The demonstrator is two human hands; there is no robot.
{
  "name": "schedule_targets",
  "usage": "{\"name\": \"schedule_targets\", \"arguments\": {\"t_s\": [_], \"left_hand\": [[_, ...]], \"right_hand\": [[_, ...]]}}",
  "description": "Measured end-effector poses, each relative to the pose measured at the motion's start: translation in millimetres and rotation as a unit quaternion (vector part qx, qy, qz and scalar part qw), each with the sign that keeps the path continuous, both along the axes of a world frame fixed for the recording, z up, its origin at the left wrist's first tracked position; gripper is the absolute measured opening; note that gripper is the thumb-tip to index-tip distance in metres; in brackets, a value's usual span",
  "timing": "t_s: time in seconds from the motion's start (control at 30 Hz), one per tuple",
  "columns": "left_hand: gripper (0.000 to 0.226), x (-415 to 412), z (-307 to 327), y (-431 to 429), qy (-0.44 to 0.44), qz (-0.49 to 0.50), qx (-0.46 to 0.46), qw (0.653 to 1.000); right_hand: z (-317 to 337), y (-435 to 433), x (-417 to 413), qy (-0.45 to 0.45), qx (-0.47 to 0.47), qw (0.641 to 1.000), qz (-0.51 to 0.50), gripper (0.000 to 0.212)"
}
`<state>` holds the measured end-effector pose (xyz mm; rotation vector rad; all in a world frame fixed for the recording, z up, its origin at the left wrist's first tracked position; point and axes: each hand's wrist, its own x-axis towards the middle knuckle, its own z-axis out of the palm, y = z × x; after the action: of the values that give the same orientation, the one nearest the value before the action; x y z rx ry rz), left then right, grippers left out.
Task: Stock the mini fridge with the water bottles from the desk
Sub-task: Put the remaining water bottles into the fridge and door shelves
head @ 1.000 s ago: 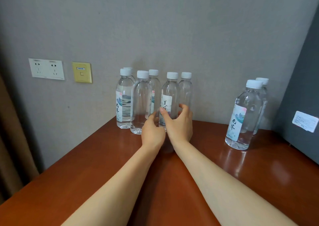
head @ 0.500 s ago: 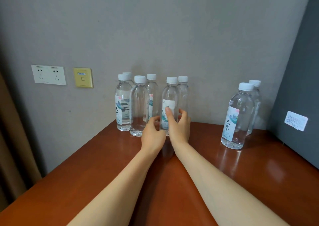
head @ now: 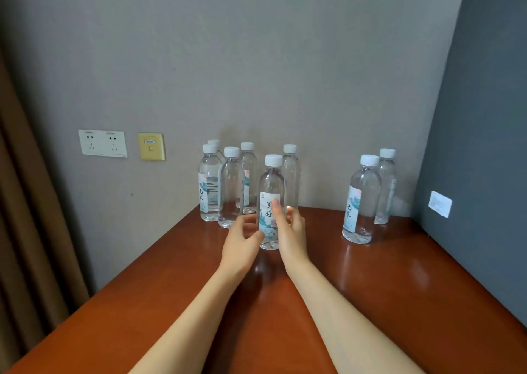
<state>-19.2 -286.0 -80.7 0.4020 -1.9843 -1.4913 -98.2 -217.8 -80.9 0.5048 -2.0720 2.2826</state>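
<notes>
Eight clear plastic water bottles show at the far end of a glossy, reddish-brown, wood-toned desk (head: 370, 302). Each is a slim cylinder with a rounded shoulder and a white screw cap. Five of them form a tight cluster (head: 231, 188) near the grey, finely textured wall (head: 256, 59). Some show pale paper labels with blue-green print and dark characters. Two more make a right pair (head: 362, 202), one behind the other, close to a dark grey matte panel (head: 484, 117) that bears a small white sticker (head: 440, 207). On the wall to the left sit a white double socket plate (head: 102, 143) and a square yellow plate (head: 151, 146). A brown pleated curtain (head: 22, 231) hangs at the far left edge.

The front bottle (head: 271, 179) is upright just ahead of the cluster, nearer the person, and sits between both hands. The left hand (head: 242, 242) cups its lower left side, thumb against the plastic near the base and fingers curved round behind, visible through the water. The right hand (head: 293, 231) grips the right side, its thumb (head: 276, 211) lying up the front of the label and its fingers wrapped behind. Both bare forearms reach forward across the polished top, which mirrors the bottles faintly. Whether the base of the front bottle touches the desk or is just off it cannot be told.
</notes>
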Motion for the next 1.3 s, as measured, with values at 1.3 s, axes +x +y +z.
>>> {"name": "schedule_targets", "arguments": {"t_s": [1.3], "left_hand": [[0.05,124.5,-6.7,70.8,0.012,-0.112,-0.114,0.987]], "right_hand": [[3.9,112.3,146.1,-0.065,-0.035,0.992,0.098,0.04]]}}
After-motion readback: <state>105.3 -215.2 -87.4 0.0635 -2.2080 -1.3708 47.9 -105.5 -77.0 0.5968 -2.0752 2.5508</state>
